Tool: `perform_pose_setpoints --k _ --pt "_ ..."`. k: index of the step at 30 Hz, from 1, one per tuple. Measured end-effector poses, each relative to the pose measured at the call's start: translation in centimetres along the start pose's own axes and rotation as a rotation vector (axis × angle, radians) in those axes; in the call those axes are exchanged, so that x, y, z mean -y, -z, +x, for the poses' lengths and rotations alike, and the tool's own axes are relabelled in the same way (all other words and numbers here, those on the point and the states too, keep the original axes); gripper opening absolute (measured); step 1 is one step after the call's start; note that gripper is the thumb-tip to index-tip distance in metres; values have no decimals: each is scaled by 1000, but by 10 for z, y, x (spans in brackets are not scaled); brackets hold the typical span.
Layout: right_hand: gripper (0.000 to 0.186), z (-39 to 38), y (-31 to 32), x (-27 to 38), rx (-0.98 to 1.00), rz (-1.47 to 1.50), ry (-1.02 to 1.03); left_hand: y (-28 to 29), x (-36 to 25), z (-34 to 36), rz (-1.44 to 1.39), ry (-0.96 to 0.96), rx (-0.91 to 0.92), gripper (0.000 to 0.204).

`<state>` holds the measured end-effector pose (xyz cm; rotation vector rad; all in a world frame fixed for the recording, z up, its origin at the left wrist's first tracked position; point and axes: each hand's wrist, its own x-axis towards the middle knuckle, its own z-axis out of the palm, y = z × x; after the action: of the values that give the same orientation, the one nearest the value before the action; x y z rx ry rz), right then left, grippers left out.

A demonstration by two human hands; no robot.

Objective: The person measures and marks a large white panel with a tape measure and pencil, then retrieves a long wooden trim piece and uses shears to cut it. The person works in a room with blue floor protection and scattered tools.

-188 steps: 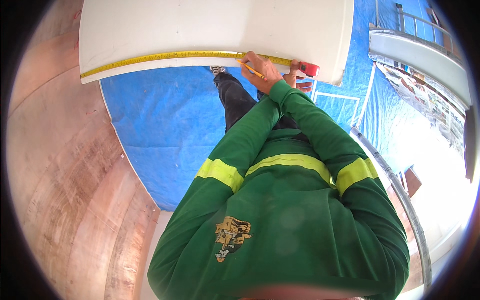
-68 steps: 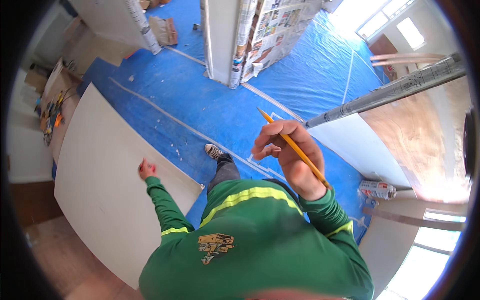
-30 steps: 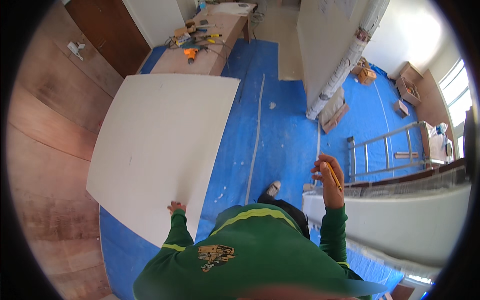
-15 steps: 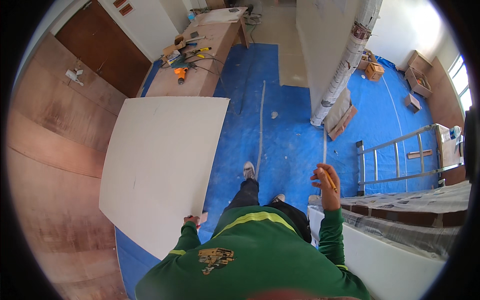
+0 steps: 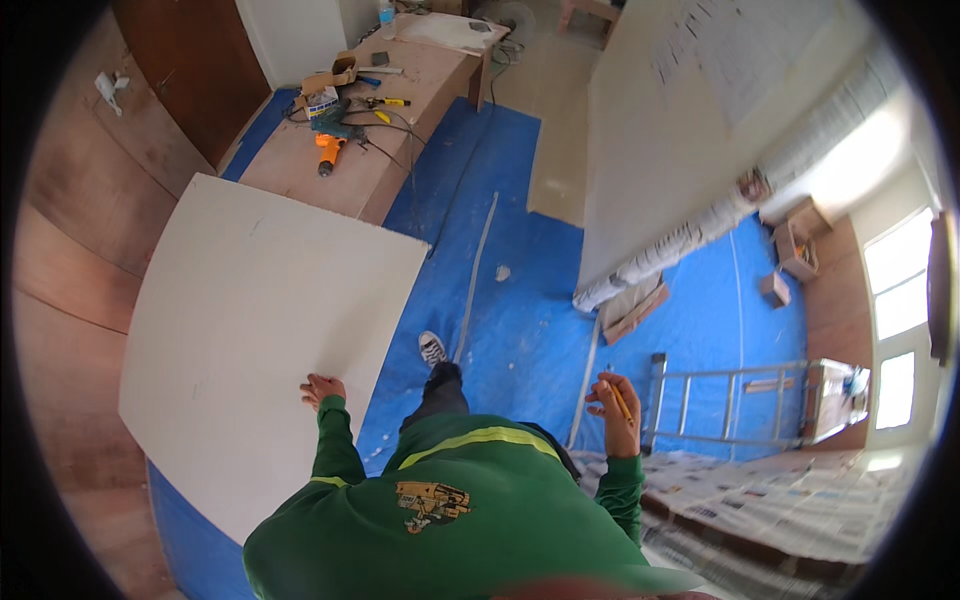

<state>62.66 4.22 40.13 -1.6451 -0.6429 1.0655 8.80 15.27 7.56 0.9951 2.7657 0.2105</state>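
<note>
A large white board (image 5: 255, 340) fills the left side of the view, leaning tilted against the brown wood-panelled wall (image 5: 70, 250), its lower edge down on the blue floor sheet (image 5: 520, 330). The left hand (image 5: 322, 389) rests against the board's face close to its right edge, the fingers spread flat on the surface rather than curled around it. Beyond the board's top corner stands a long wooden desk (image 5: 370, 150), carrying an orange power tool (image 5: 328, 156), a green tool, a yellow-handled tool (image 5: 388, 102) and a small cardboard box. A thin pale strip (image 5: 475, 275) lies on the blue sheet in the middle, with the person's shoe (image 5: 432, 348) just beside its near end. Right of centre, the right hand (image 5: 615, 405) is raised in front of the green sleeve, its fingers closed around a yellow pencil (image 5: 618, 400) that points up and away. Behind it a tall white panel (image 5: 680, 130) stands upright, with a roll of paper at its foot. Farther right a metal ladder (image 5: 740, 405) lies flat on the floor sheet, and newspapers (image 5: 790, 500) cover a surface just below it.
</note>
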Motion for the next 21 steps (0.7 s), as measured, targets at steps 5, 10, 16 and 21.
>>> perform_pose_setpoints --k 5,10,16,21 --pt "34 85 -54 32 134 -173 -1 10 -96 52 -146 -189 52 27" --pt "25 181 -55 -28 282 -499 -43 41 -134 93 -120 -115 281 42" --pt "18 163 78 -222 788 -1717 253 53 -133 101 -128 -121 333 53" --pt "13 115 110 -287 352 -1071 -468 53 -139 103 -121 -43 386 53"
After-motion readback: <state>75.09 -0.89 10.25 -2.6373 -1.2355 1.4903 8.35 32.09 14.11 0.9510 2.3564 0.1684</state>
